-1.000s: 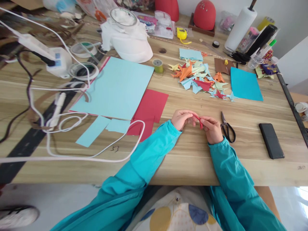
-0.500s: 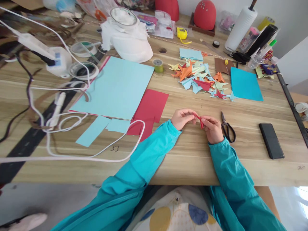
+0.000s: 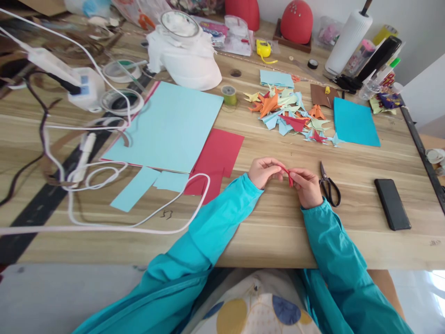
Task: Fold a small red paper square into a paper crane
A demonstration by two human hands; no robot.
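Observation:
A small piece of folded red paper (image 3: 290,179) is held above the table between my two hands. My left hand (image 3: 264,172) pinches its left end, and my right hand (image 3: 306,186) grips it from the right with thumb and forefinger. Part of the paper is hidden by the fingers. Black-handled scissors (image 3: 328,185) lie just right of my right hand. Beyond my hands is a heap of folded paper cranes (image 3: 269,105) in orange, red, pale blue and pale green. Loose red paper sheets (image 3: 225,147) lie to the left of my left hand.
A large pale blue sheet (image 3: 170,125) covers the left middle, with cut blue strips (image 3: 135,188) below it. White cable (image 3: 153,227) loops across the left side. On the right lie a phone (image 3: 392,204) and a bright blue paper stack (image 3: 356,121). A thread spool (image 3: 228,96) stands behind.
Both hands stay in nearly the same place, still holding the red paper. Its lower tip has tilted slightly to the left.

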